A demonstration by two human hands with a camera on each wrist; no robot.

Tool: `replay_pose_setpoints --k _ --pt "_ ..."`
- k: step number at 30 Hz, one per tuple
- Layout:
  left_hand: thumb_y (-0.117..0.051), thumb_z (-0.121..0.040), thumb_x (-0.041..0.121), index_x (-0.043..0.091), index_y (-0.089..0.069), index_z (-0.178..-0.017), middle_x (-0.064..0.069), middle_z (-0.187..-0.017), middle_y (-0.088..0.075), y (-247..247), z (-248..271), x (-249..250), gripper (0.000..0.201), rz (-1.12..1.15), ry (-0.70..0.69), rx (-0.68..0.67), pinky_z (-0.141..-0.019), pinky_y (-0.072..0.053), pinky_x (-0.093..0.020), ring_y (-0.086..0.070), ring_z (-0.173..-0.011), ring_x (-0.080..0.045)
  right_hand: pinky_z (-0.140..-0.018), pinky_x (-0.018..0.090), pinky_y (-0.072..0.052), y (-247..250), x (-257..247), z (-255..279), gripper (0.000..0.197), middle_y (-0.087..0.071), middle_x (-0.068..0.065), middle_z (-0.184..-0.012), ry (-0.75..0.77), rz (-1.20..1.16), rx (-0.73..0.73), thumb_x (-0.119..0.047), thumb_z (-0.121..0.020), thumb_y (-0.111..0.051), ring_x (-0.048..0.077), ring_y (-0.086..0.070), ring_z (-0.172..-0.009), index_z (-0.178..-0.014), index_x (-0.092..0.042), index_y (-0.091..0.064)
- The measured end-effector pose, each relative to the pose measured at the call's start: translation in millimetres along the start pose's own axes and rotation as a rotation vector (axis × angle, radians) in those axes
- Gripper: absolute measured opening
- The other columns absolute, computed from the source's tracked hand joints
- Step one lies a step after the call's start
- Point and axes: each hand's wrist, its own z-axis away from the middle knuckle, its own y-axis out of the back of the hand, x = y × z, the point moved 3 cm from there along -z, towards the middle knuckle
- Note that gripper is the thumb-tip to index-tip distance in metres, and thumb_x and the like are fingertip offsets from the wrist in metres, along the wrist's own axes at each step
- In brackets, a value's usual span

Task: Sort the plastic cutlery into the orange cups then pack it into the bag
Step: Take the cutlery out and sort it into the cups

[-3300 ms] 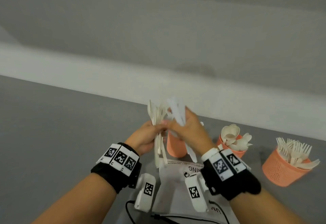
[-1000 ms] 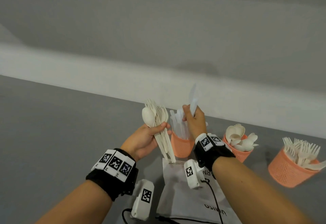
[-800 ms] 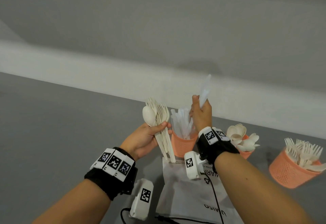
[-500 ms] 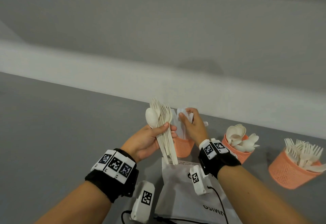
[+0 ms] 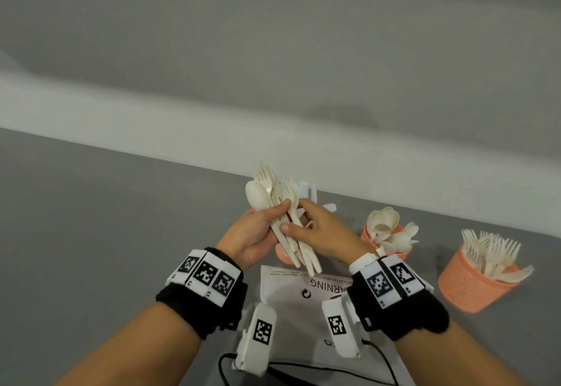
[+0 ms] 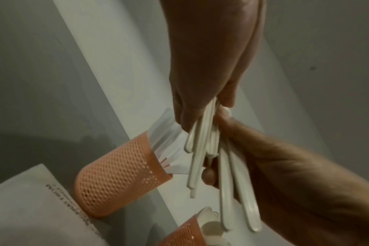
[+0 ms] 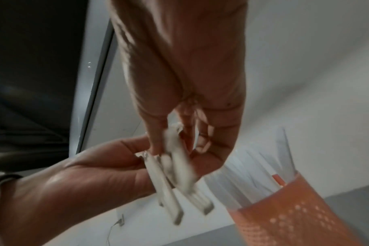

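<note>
My left hand (image 5: 271,220) grips a bundle of cream plastic cutlery (image 5: 283,218), a spoon and several forks, heads up, above the table. My right hand (image 5: 299,219) has come in from the right and pinches handles in that bundle (image 6: 228,168). The right wrist view shows its fingers curled round the pieces (image 7: 175,164). Right behind the hands stands an orange mesh cup (image 6: 116,174) filled with white knives (image 7: 253,168); the head view hides most of it (image 5: 283,256). A white plastic bag (image 5: 303,297) lies flat under my wrists.
To the right stand an orange cup of spoons (image 5: 384,235) and, further right, an orange cup of forks (image 5: 473,282). A white ledge and a grey wall run along the table's far edge. A black cable (image 5: 303,381) trails at the near edge.
My right hand held a knife up over the near cup, came down to that cup's knives, then moved left without it and took hold of the bundle. My left hand has stayed about where it was.
</note>
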Motion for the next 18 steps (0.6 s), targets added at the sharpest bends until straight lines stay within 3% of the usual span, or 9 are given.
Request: replay_pose_setpoints --k 4,6,8,10,12,15,18 --pt "-0.044 -0.097 0.015 0.0 -0.059 -0.114 -0.015 -0.099 -0.07 -17.9 -2.9 -10.2 0.027 -0.048 0.058 -0.023 -0.075 -0.059 -0.033 -0.07 -0.088 -0.023 -0.088 0.044 -0.051 12.1 5.4 15.5 0.027 -0.065 0.011 -0.105 -0.045 -0.024 -0.022 -0.024 -0.094 -0.048 0.025 -0.063 -0.095 -0.116 -0.009 -0.052" --pt "-0.044 -0.097 0.015 0.0 -0.058 -0.113 -0.016 -0.1 -0.068 -27.4 -6.0 -15.9 0.027 -0.068 0.084 -0.019 -0.076 -0.059 -0.035 -0.069 -0.086 -0.023 -0.082 0.043 -0.054 19.6 8.1 25.7 0.023 -0.063 0.004 -0.091 -0.06 -0.061 -0.01 -0.02 -0.097 -0.042 0.02 -0.062 -0.081 -0.114 -0.009 -0.051" --pt "-0.046 -0.096 0.015 0.001 -0.059 -0.106 -0.015 -0.093 -0.066 -37.4 -9.7 -22.9 0.022 -0.084 0.104 0.0 -0.075 -0.057 -0.037 -0.067 -0.08 -0.023 -0.069 0.035 -0.055 27.1 13.7 35.4 0.022 -0.06 0.0 -0.081 -0.064 -0.105 0.01 -0.021 -0.098 -0.037 0.013 -0.059 -0.066 -0.116 -0.015 -0.048" --pt "-0.046 -0.096 0.012 0.003 -0.061 -0.097 -0.011 -0.08 -0.066 -48.0 -11.4 -29.8 0.017 -0.097 0.117 0.015 -0.068 -0.057 -0.035 -0.067 -0.069 -0.02 -0.057 0.026 -0.051 32.5 20.6 42.6 0.023 -0.058 -0.001 -0.076 -0.079 -0.154 0.032 -0.021 -0.098 -0.035 0.011 -0.056 -0.06 -0.12 -0.021 -0.044" --pt "-0.047 -0.096 0.01 0.005 -0.062 -0.089 -0.007 -0.068 -0.066 -58.9 -12.5 -36.7 0.018 -0.108 0.128 0.021 -0.056 -0.057 -0.029 -0.066 -0.06 -0.016 -0.053 0.023 -0.048 38.3 28.7 49.5 0.023 -0.057 -0.002 -0.074 -0.091 -0.192 0.073 -0.022 -0.097 -0.037 0.01 -0.055 -0.059 -0.119 -0.022 -0.045" --pt "-0.052 -0.093 0.011 0.007 -0.064 -0.084 -0.005 -0.068 -0.065 -71.8 -14.8 -46.5 0.016 -0.183 0.136 0.041 -0.053 -0.055 -0.026 -0.063 -0.061 -0.014 -0.048 0.016 -0.043 46.6 39.8 59.2 0.024 -0.055 -0.008 -0.07 -0.054 -0.2 0.118 -0.029 -0.095 -0.046 -0.001 -0.055 -0.052 -0.117 -0.02 -0.048" --pt "-0.057 -0.091 0.016 0.008 -0.059 -0.073 -0.001 -0.051 -0.052 -80.9 -17.9 -56.8 0.02 -0.247 0.149 0.044 -0.048 -0.047 -0.024 -0.05 -0.044 -0.011 -0.045 0.014 -0.042 54.5 47.7 69.7 0.008 -0.054 -0.004 -0.066 -0.064 -0.344 0.161 -0.025 -0.095 -0.047 0.0 -0.052 -0.046 -0.102 -0.023 -0.052"
